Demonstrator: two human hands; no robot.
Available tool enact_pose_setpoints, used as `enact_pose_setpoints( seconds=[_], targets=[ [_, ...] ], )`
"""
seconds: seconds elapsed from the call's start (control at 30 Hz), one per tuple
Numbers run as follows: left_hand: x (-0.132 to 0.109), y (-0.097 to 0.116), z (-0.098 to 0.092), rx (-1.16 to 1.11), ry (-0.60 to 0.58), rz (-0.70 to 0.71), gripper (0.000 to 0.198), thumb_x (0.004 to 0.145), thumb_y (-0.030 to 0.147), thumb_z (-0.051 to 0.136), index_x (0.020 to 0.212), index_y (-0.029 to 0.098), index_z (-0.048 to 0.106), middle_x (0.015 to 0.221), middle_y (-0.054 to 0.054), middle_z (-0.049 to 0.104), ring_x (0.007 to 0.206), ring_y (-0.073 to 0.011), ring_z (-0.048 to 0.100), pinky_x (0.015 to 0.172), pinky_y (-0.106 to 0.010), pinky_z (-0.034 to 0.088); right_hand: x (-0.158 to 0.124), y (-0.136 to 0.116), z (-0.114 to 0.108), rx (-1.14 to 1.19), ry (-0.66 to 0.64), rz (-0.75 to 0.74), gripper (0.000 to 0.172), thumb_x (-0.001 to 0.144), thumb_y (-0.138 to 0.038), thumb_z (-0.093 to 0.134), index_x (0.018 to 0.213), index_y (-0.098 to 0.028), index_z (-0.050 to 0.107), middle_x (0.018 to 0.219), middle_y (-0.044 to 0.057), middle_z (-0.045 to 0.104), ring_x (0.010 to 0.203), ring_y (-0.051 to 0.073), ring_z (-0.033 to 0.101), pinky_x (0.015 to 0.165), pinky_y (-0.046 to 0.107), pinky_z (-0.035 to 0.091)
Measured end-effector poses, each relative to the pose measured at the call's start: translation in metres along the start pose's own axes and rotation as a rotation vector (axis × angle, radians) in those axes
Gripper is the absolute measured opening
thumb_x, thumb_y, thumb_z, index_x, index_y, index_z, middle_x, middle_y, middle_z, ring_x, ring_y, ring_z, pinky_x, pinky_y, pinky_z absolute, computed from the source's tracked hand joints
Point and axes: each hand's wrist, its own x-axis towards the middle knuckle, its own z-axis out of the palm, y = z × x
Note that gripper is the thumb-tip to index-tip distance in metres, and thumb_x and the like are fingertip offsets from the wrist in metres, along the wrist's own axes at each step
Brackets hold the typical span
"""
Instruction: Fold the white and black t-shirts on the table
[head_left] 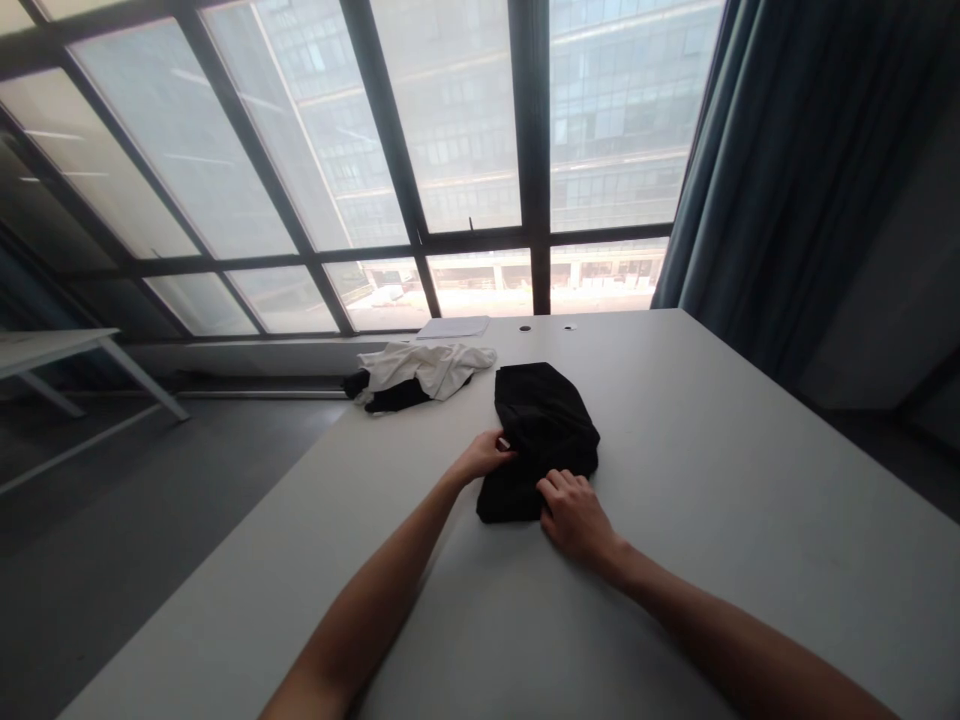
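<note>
A black cloth garment (546, 410), folded into a compact bundle, lies on the white table (675, 600) in front of me. What kind of garment it is cannot be made out. At its left edge, my left hand (484, 455) has thumb and fingers closed on the fabric, with a small gap showing between them. My right hand (574, 515) rests at the near right edge, its fingers curled over the cloth and the thumb lower down beside it. The fabric under the right fingertips is hidden.
A loose pile of clothes, with a white garment (431, 368) over black cloth (401, 396), sits at the table's left edge. Paper sheets (454, 327) and two round cable holes are at the far edge. A curtain (750, 190) hangs right; another table (56, 345) stands left.
</note>
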Motion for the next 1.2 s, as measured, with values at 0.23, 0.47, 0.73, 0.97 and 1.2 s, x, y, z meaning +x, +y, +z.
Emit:
enact_pose_setpoints(
  seconds=[0.23, 0.47, 0.73, 0.97, 1.2],
  targets=[
    [-0.032, 0.022, 0.051, 0.026, 0.010, -0.020, 0.020, 0.075, 0.030, 0.073, 0.084, 0.014, 0.067, 0.070, 0.000, 0.064, 0.062, -0.0156, 0.060, 0.057, -0.025, 0.046, -0.018, 0.083, -0.041, 0.024, -0.019, 0.010, 0.022, 0.077, -0.007, 0.054, 0.092, -0.020, 0.064, 0.096, 0.006, 0.069, 0.095, 0.024, 0.061, 0.090, 0.038, 0.040],
    [-0.100, 0.076, 0.126, -0.144, -0.407, 0.246, 0.049, 0.082, 0.025, 0.073, 0.130, 0.020, 0.064, 0.101, -0.006, 0.074, 0.076, -0.0155, 0.068, 0.070, -0.026, 0.053, -0.087, 0.222, -0.093, 0.287, -0.096, 0.003, 0.040, 0.069, -0.005, 0.046, 0.094, -0.025, 0.071, 0.112, 0.004, 0.072, 0.113, 0.024, 0.063, 0.100, 0.039, 0.047],
    [-0.031, 0.030, -0.015, 0.275, -0.033, 0.448, 0.040, 0.086, 0.029, 0.067, 0.126, 0.026, 0.069, 0.138, -0.009, 0.061, 0.130, -0.0276, 0.054, 0.115, -0.043, 0.037, -0.139, 0.214, -0.119, 0.237, 0.164, 0.179, 0.027, 0.087, -0.026, 0.055, 0.105, -0.028, 0.075, 0.117, 0.008, 0.068, 0.115, 0.030, 0.060, 0.103, 0.050, 0.047],
    [-0.007, -0.054, -0.073, 0.334, -0.128, 0.358, 0.051, 0.090, 0.047, 0.056, 0.134, 0.022, 0.064, 0.147, -0.008, 0.055, 0.135, -0.0277, 0.052, 0.117, -0.043, 0.036, -0.170, 0.191, -0.124, 0.349, 0.006, 0.201, 0.041, 0.081, -0.048, 0.073, 0.118, -0.030, 0.072, 0.130, 0.012, 0.061, 0.122, 0.034, 0.055, 0.104, 0.055, 0.046],
    [-0.001, -0.053, -0.080, 0.340, -0.080, 0.384, 0.042, 0.081, 0.043, 0.061, 0.115, 0.023, 0.074, 0.127, -0.008, 0.070, 0.119, -0.0278, 0.064, 0.108, -0.043, 0.046, -0.183, 0.189, -0.127, 0.232, -0.007, 0.140, 0.027, 0.083, -0.034, 0.071, 0.110, -0.029, 0.074, 0.114, 0.008, 0.065, 0.107, 0.027, 0.063, 0.092, 0.042, 0.052]
  ],
)
